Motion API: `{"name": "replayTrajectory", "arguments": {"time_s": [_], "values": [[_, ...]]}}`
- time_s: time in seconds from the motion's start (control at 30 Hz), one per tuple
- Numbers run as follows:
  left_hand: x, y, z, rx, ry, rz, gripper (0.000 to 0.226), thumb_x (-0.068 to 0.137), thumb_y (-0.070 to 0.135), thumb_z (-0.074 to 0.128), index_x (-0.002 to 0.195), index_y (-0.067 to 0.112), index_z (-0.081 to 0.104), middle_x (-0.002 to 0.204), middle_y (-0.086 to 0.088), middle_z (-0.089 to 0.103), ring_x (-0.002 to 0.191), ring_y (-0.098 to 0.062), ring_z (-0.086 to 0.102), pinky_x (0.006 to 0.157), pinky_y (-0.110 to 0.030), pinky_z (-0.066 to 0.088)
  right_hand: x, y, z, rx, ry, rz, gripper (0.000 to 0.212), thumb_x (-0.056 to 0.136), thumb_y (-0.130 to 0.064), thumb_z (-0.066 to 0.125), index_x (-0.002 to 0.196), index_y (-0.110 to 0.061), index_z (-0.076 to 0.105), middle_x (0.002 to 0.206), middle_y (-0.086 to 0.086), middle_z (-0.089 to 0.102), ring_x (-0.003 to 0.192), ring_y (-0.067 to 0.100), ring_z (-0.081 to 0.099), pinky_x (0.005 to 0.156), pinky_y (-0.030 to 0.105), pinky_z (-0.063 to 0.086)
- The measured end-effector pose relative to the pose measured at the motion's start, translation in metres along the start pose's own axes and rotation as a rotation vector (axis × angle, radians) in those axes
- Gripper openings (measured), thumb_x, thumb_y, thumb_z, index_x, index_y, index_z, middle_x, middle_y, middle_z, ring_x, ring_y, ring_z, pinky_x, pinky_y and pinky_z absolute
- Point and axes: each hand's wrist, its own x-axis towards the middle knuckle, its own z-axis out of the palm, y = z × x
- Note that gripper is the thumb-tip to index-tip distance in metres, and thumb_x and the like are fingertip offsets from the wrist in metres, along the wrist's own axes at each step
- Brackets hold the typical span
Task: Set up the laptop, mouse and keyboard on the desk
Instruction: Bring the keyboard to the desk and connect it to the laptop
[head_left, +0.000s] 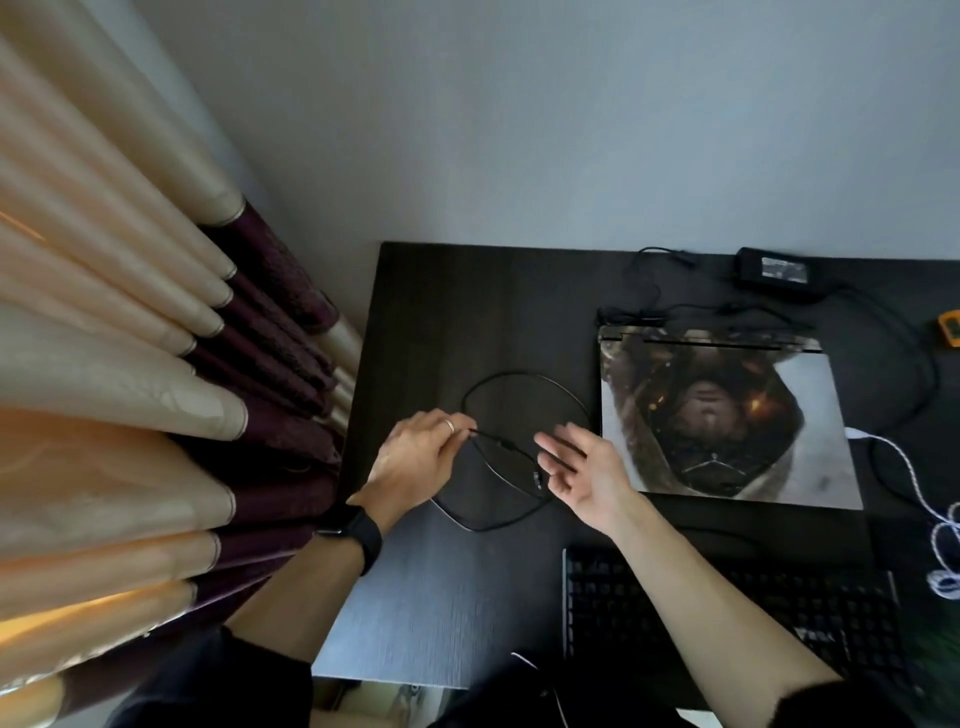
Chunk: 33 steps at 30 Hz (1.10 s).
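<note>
The left hand (421, 452) reaches in over the near left part of the desk (467, 312), knuckles up, with a ring on one finger and a black watch (363, 538) on the wrist. Its thumb and fingertips pinch a thin black cable (506, 446). The right hand (584, 470) is held just beside it, palm turned up and towards the left hand, fingers straight and spread wide, gripping nothing. The cable runs from the left hand's pinch across to the right hand's fingers, and the rest of it lies in one loose loop on the desk behind and below both hands.

There is one laptop (727, 421), closed, its lid covered with a printed picture, lying flat to the right of the hands. One black keyboard (727, 613) sits at the near edge, in front of the laptop, under the right forearm. One black power brick (776, 273) lies at the back by the wall, its leads trailing round the laptop. One white cable (909, 475) curls at the right edge. Cream and purple curtains (130, 364) hang on the left
</note>
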Motion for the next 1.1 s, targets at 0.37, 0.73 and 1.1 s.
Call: {"name": "replayTrajectory", "arguments": {"time_s": [0.37,0.73,1.1], "values": [[-0.006,-0.006,-0.012,-0.152,0.052,-0.039,0.016,0.102,0.03,0.045,0.112,0.035,0.056,0.107,0.011,0.062,0.1,-0.013,0.057,0.084,-0.04,0.052,0.001,0.04,0.001,-0.221,0.023,0.153,0.04,0.101,-0.047,0.05,0.117,-0.012,0.06,0.118,0.012,0.071,0.09,0.026,0.073,0.067,0.033,0.05],[-0.009,-0.024,-0.014,0.269,-0.007,-0.159,0.036,0.1,0.035,0.045,0.133,0.026,0.054,0.13,0.001,0.056,0.121,-0.024,0.05,0.104,-0.042,0.039,-0.014,0.012,0.003,-0.075,0.034,-0.278,0.014,0.089,-0.009,0.073,0.102,-0.004,0.069,0.092,0.015,0.074,0.073,0.015,0.069,0.078,0.029,0.058],[0.002,0.058,0.027,0.174,0.336,0.258,0.033,0.092,0.041,0.051,0.111,0.025,0.074,0.099,0.007,0.068,0.092,-0.019,0.062,0.073,-0.038,0.054,-0.063,0.01,0.011,-0.645,0.03,-0.753,0.015,0.083,-0.012,0.08,0.097,-0.016,0.077,0.085,-0.003,0.078,0.08,0.01,0.074,0.08,0.023,0.057]]}}
